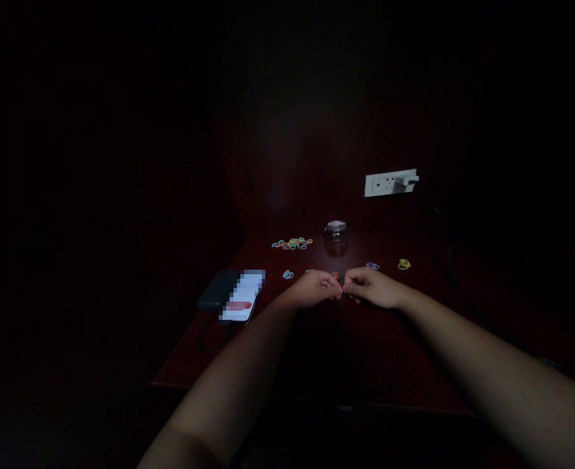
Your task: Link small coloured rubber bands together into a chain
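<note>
My left hand (pixel 318 288) and my right hand (pixel 370 286) meet over the dark red table, fingertips pinched and almost touching. Whatever lies between the fingers is too small to make out. Just behind the gap shows a small pile of red loops (pixel 335 276), like hair ties, partly covered. Blue loops (pixel 288 275) lie left of my left hand, and a sliver of green (pixel 308 271) peeks out behind it. Purple loops (pixel 373 266) sit just behind my right hand, with yellow loops (pixel 404 264) farther right. A mixed heap of coloured loops (pixel 293 244) spreads at the back.
A clear lidded jar (pixel 336 234) stands near the wall. On the left, a phone (pixel 244 296) with a blurred screen lies against a dark box-like block (pixel 217 288), a cable beside them. A socket plate (pixel 389 183) with a plug is on the wall. Surroundings are very dark.
</note>
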Tool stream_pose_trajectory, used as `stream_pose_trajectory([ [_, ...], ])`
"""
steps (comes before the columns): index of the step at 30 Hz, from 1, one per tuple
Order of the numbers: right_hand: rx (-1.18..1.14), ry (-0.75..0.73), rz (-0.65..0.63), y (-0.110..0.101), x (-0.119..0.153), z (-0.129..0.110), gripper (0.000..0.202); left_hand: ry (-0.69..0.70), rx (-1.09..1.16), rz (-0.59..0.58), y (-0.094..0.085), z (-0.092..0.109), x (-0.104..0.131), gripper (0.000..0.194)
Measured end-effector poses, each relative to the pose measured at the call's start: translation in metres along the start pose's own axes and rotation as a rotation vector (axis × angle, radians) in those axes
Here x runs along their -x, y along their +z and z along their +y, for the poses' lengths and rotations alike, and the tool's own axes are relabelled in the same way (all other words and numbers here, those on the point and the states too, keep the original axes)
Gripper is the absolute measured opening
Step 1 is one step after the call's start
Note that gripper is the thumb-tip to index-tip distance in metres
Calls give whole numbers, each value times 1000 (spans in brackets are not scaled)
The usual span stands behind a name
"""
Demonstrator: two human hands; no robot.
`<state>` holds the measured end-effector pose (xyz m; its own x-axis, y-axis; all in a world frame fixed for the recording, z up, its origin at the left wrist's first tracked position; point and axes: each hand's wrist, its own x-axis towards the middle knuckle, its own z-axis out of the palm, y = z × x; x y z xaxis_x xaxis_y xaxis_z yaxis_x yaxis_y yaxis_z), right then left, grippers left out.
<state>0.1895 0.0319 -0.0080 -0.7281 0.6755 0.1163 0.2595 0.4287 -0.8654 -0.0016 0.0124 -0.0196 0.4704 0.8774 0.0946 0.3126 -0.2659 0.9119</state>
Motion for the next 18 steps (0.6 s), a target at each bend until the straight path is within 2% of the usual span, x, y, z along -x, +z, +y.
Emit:
stream_pose_trajectory([
  [5, 49, 23, -25, 0, 0, 0, 30, -18, 66, 7, 2, -3, -1, 17],
  [11, 164, 71, 4, 0, -1, 2, 38, -31, 95, 3, 2, 1, 0, 21],
  [18, 176, 49, 10, 2, -1, 0, 34, -58, 62, -2, 2, 2, 1, 18],
])
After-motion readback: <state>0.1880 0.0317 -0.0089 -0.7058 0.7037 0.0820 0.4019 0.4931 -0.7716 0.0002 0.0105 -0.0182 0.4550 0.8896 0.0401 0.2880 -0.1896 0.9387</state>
